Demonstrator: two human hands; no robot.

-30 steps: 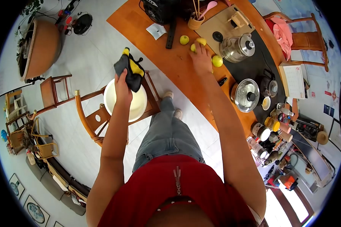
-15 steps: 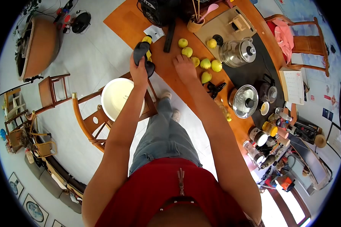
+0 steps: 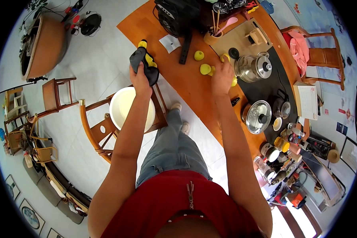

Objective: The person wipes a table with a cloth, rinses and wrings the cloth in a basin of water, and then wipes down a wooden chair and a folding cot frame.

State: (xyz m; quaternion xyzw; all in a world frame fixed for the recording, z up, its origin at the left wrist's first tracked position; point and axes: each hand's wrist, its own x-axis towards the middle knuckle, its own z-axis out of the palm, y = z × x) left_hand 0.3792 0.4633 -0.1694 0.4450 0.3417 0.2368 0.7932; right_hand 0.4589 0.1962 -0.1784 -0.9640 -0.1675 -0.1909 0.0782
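While my left hand (image 3: 141,81) pinches a grey, black and yellow cloth (image 3: 145,63) between thumb and fingers, just off the edge of the wooden table (image 3: 182,81), my right hand (image 3: 223,78) reaches over the tabletop among the yellow-green fruits (image 3: 199,55). The fingers of that hand point away from me, slightly spread and lowered, and they partly cover some of the fruits; I can't tell whether they grip one. One fruit lies well apart from my fingers, toward the black strip (image 3: 185,49), another sits just left of my hand, one shows beyond my fingertips near the black round lid (image 3: 233,53), and one peeks out on the right side of my hand. To the right of the fruits I see the glass kettle (image 3: 250,69), and nearer to me the pot with a glass lid (image 3: 258,117). Beyond the fruits stands a holder (image 3: 212,38) with sticks and a pink spoon (image 3: 227,25). Below my left hand, the white basin (image 3: 125,107) rests on a wooden chair (image 3: 101,131), partly hidden by my forearm.
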